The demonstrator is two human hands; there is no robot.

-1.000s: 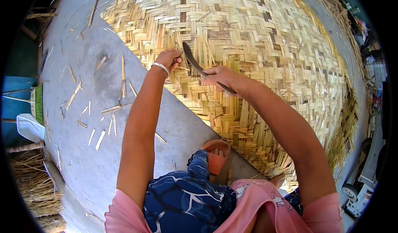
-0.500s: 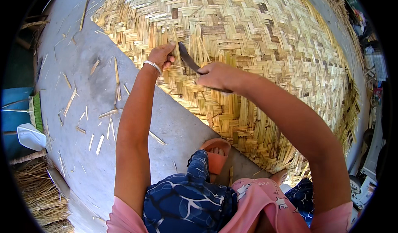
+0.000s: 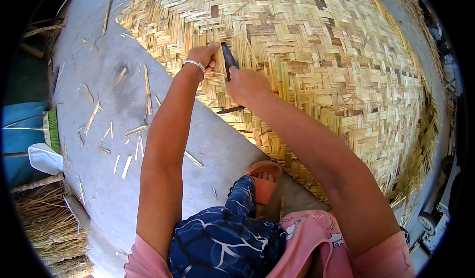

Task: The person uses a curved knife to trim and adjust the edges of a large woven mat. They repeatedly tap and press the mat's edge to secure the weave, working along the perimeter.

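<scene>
A large woven mat point(image 3: 326, 70) of pale and brown flat strips, bamboo-like, spreads before me. Over its left edge, my left hand point(image 3: 201, 58), with a white bracelet at the wrist, pinches the end of a strip point(image 3: 216, 36). My right hand point(image 3: 248, 86) is closed round a knife point(image 3: 228, 55) with a dark blade. The blade points away from me, its tip right beside the left fingertips and the strip. A dark end of the knife sticks out below the right fist. The fist hides the middle of the knife.
Cut strip scraps point(image 3: 94, 117) litter the grey concrete floor point(image 3: 114, 189) on the left. A green-bristled broom point(image 3: 52, 129), a white tray point(image 3: 44, 158) and a heap of straw point(image 3: 49, 228) lie at the far left. My sandalled foot point(image 3: 265, 176) stands near the mat's edge.
My right hand has turned the knife, so the blade now points more straight away and its rear end swings toward the lower left. The left hand keeps its pinch; the whole view has shifted slightly.
</scene>
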